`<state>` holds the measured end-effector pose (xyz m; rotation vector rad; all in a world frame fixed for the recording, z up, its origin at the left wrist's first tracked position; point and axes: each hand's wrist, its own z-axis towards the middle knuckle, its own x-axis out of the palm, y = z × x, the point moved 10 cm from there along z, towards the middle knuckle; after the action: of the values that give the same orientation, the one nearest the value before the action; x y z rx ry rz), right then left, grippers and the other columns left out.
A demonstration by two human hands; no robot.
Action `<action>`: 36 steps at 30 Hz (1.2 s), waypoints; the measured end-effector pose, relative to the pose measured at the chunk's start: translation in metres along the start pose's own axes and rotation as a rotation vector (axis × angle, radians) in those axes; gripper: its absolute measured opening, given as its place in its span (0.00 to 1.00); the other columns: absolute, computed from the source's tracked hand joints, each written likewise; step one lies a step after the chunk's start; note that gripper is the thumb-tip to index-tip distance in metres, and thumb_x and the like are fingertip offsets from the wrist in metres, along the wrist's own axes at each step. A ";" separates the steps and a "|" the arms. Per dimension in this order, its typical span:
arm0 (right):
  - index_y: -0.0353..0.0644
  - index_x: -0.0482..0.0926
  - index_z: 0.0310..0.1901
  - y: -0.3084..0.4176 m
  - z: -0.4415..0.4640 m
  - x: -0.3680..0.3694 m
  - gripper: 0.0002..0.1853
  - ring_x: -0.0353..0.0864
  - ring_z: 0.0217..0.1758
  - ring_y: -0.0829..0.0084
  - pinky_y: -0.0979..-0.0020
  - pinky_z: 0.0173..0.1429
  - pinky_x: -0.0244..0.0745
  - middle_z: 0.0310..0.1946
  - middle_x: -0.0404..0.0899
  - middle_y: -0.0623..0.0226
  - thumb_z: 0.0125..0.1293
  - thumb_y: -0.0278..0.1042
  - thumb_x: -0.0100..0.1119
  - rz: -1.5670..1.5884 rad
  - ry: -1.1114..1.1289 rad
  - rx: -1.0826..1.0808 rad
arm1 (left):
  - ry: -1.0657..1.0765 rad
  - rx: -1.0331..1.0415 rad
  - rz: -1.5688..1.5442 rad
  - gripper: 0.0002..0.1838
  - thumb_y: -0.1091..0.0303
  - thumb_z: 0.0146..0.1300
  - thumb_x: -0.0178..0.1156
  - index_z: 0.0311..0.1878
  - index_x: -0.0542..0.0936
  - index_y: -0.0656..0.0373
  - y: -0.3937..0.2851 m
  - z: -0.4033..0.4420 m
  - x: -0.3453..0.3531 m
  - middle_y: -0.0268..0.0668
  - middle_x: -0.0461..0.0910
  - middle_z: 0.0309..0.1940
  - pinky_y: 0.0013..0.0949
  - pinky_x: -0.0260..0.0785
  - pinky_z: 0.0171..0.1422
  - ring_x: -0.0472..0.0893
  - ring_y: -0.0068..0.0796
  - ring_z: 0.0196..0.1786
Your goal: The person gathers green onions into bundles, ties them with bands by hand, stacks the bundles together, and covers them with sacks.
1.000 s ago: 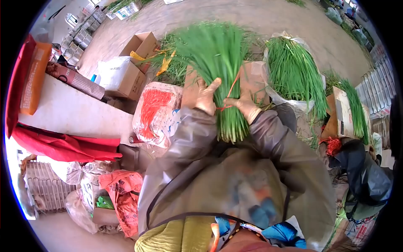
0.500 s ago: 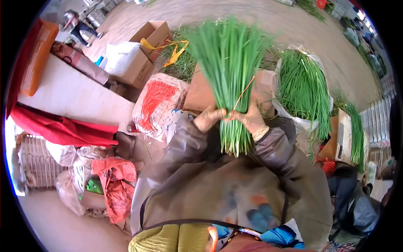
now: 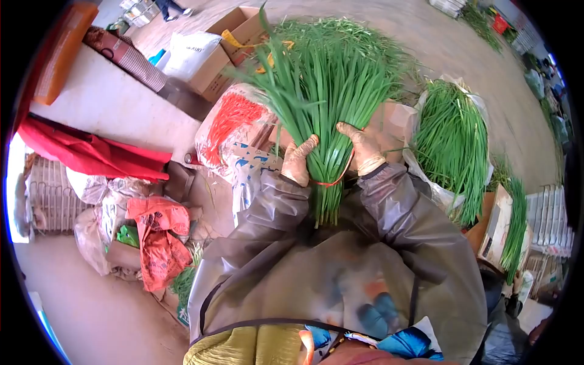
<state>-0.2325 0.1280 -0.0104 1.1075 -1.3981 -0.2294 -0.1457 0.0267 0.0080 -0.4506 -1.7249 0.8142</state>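
Observation:
A thick bunch of garlic chives stands upright in front of me, leaves fanned out at the top and pale cut stems at the bottom. Around its lower part runs a red tie. My left hand, in a thin glove, is closed on the bunch's left side just above the tie. On the other side my right hand, gloved too, grips the bunch with its thumb across the front leaves. Fingers behind the chives are hidden.
A plastic-lined container of loose chives stands at the right. Red ties lie on a sack at the left. Behind are open cardboard boxes and scattered chives. A board with a chive bundle is farther right.
The red tie, which had a loose end sticking up at my hands, now circles the stems. My hands have moved apart and up, above the tie. The view has shifted a little.

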 end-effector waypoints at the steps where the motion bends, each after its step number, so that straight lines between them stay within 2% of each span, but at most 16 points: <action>1: 0.35 0.72 0.47 -0.005 0.001 0.001 0.19 0.77 0.42 0.71 0.69 0.49 0.72 0.42 0.78 0.66 0.51 0.22 0.62 -0.003 0.010 0.015 | -0.016 0.009 -0.003 0.23 0.69 0.59 0.55 0.57 0.66 0.63 0.000 -0.002 -0.006 0.41 0.75 0.49 0.36 0.69 0.54 0.77 0.34 0.47; 10: 0.36 0.71 0.49 -0.005 -0.006 0.033 0.22 0.76 0.44 0.72 0.69 0.51 0.70 0.42 0.77 0.68 0.50 0.23 0.64 -0.197 0.113 -0.026 | -0.040 0.040 -0.067 0.24 0.67 0.63 0.50 0.61 0.63 0.64 -0.007 -0.014 -0.027 0.43 0.70 0.55 0.38 0.63 0.61 0.72 0.38 0.55; 15: 0.36 0.67 0.57 0.011 -0.025 0.026 0.28 0.70 0.52 0.75 0.72 0.56 0.65 0.50 0.73 0.66 0.58 0.41 0.61 -0.461 0.144 -0.119 | -0.084 0.090 -0.119 0.20 0.69 0.63 0.48 0.58 0.66 0.64 -0.017 -0.010 -0.034 0.43 0.74 0.50 0.37 0.67 0.57 0.75 0.37 0.50; 16: 0.36 0.66 0.58 -0.009 -0.038 0.003 0.27 0.69 0.54 0.75 0.71 0.56 0.65 0.50 0.72 0.65 0.60 0.41 0.59 -0.577 0.021 0.121 | -0.104 0.124 -0.143 0.20 0.69 0.62 0.50 0.57 0.67 0.64 -0.022 -0.012 -0.044 0.43 0.74 0.49 0.37 0.68 0.56 0.76 0.37 0.49; 17: 0.35 0.68 0.55 -0.015 -0.061 0.032 0.25 0.70 0.51 0.75 0.70 0.53 0.66 0.48 0.73 0.65 0.60 0.41 0.58 -0.540 0.078 0.143 | -0.139 0.155 -0.149 0.20 0.68 0.61 0.51 0.56 0.68 0.65 -0.023 -0.012 -0.052 0.43 0.75 0.48 0.37 0.68 0.55 0.76 0.36 0.47; 18: 0.35 0.70 0.52 -0.055 -0.042 -0.004 0.24 0.70 0.47 0.76 0.71 0.49 0.67 0.45 0.73 0.67 0.59 0.42 0.59 -0.840 0.275 0.098 | -0.186 0.183 -0.147 0.20 0.67 0.60 0.52 0.55 0.68 0.65 -0.022 -0.012 -0.062 0.43 0.75 0.47 0.37 0.69 0.54 0.76 0.36 0.46; 20: 0.36 0.72 0.43 -0.065 -0.057 0.015 0.19 0.75 0.32 0.74 0.72 0.37 0.72 0.34 0.75 0.63 0.55 0.40 0.63 -1.284 0.221 0.183 | -0.317 0.226 -0.118 0.20 0.66 0.59 0.55 0.53 0.70 0.65 -0.011 -0.015 -0.086 0.43 0.76 0.45 0.37 0.69 0.51 0.77 0.35 0.43; 22: 0.35 0.67 0.48 -0.105 -0.056 -0.007 0.23 0.79 0.30 0.68 0.67 0.35 0.78 0.32 0.76 0.61 0.53 0.36 0.63 -0.624 0.192 0.612 | -0.479 0.249 -0.091 0.21 0.65 0.57 0.57 0.51 0.71 0.66 0.002 -0.008 -0.112 0.43 0.77 0.43 0.37 0.70 0.49 0.77 0.33 0.40; 23: 0.35 0.65 0.51 -0.086 -0.063 0.038 0.24 0.80 0.32 0.65 0.64 0.38 0.79 0.33 0.76 0.60 0.54 0.34 0.62 -0.663 0.303 0.494 | -0.542 0.254 -0.093 0.21 0.64 0.56 0.59 0.50 0.72 0.66 0.010 0.002 -0.125 0.43 0.78 0.42 0.37 0.70 0.47 0.78 0.33 0.38; 25: 0.34 0.64 0.52 -0.080 -0.071 0.050 0.26 0.80 0.33 0.64 0.65 0.38 0.79 0.38 0.76 0.57 0.54 0.35 0.61 -0.725 0.379 0.729 | -0.400 0.141 -0.314 0.19 0.66 0.55 0.59 0.49 0.74 0.66 -0.035 -0.025 -0.118 0.42 0.79 0.37 0.37 0.71 0.47 0.79 0.34 0.35; 28: 0.34 0.62 0.56 -0.077 -0.080 0.052 0.31 0.79 0.38 0.65 0.65 0.41 0.78 0.43 0.75 0.57 0.54 0.40 0.62 -0.856 0.411 0.962 | -0.559 0.446 -0.478 0.16 0.62 0.56 0.57 0.42 0.77 0.66 -0.073 -0.010 -0.215 0.44 0.80 0.33 0.37 0.71 0.40 0.79 0.37 0.32; 31: 0.36 0.63 0.57 -0.088 -0.080 0.092 0.32 0.78 0.42 0.65 0.64 0.44 0.77 0.42 0.76 0.60 0.54 0.43 0.62 -0.890 0.476 0.904 | -0.360 0.651 -0.767 0.12 0.62 0.62 0.49 0.32 0.77 0.60 -0.140 -0.042 -0.299 0.37 0.78 0.26 0.29 0.67 0.30 0.75 0.27 0.24; 33: 0.38 0.64 0.56 -0.106 -0.071 0.092 0.32 0.78 0.41 0.65 0.63 0.42 0.78 0.43 0.76 0.59 0.53 0.46 0.63 -0.824 0.453 1.041 | -0.589 1.043 -0.118 0.12 0.58 0.62 0.52 0.33 0.76 0.57 -0.200 -0.126 -0.364 0.33 0.76 0.24 0.26 0.66 0.28 0.74 0.22 0.26; 34: 0.38 0.65 0.55 -0.116 -0.066 0.089 0.32 0.79 0.40 0.64 0.63 0.41 0.78 0.43 0.76 0.59 0.54 0.50 0.62 -0.786 0.416 1.101 | -0.661 0.904 -0.437 0.12 0.59 0.61 0.53 0.32 0.76 0.58 -0.185 -0.143 -0.424 0.33 0.76 0.27 0.24 0.64 0.27 0.74 0.22 0.26; 35: 0.39 0.66 0.54 -0.125 -0.061 0.085 0.33 0.79 0.39 0.64 0.63 0.39 0.78 0.42 0.76 0.58 0.54 0.53 0.62 -0.749 0.376 1.159 | -0.326 0.901 -0.748 0.11 0.62 0.60 0.54 0.37 0.75 0.61 -0.185 -0.162 -0.459 0.35 0.77 0.30 0.24 0.64 0.27 0.74 0.23 0.26; 36: 0.39 0.67 0.54 -0.133 -0.048 0.095 0.33 0.79 0.37 0.64 0.63 0.38 0.78 0.40 0.76 0.59 0.54 0.55 0.61 -0.787 0.402 1.109 | -0.894 0.888 -0.432 0.13 0.65 0.58 0.56 0.43 0.73 0.62 -0.173 -0.230 -0.500 0.36 0.77 0.32 0.24 0.65 0.28 0.75 0.25 0.28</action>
<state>-0.1071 0.0144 -0.0335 2.4412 -0.5931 0.2598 0.2430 -0.3578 -0.1767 0.9878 -1.8794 1.4461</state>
